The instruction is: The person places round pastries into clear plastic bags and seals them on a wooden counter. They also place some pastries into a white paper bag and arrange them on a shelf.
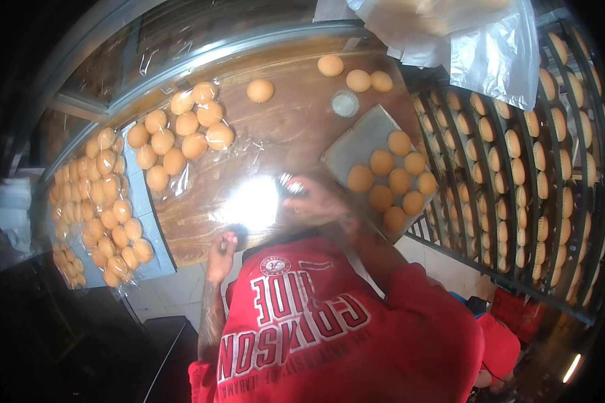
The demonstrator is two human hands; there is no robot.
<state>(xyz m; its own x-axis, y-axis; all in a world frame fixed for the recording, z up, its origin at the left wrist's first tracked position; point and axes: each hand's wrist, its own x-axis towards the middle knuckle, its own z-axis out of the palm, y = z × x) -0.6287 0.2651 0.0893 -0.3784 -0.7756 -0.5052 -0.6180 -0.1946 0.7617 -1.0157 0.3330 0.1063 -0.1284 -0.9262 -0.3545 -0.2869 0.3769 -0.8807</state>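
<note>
My right hand [315,199], blurred, is over the wooden table with its fingers around shiny fluted metal molds [295,187]. My left hand [223,252] is at the table's near edge, its fingers curled; whether anything is in it cannot be told. Bright glare lies on the wood between the hands. To the right, a metal tray [350,143] holds several round golden buns [381,162]. Behind it a fluted metal mold [344,103] stands alone near a few loose buns [359,80]. Buns in clear plastic bags [187,123] lie at the back left.
More bagged buns [111,186] are piled on a blue corrugated sheet [151,237] at the left. A rack [494,262] full of buns stands at the right. Plastic bags [494,60] hang at the top right. A person in red [499,347] is at the lower right.
</note>
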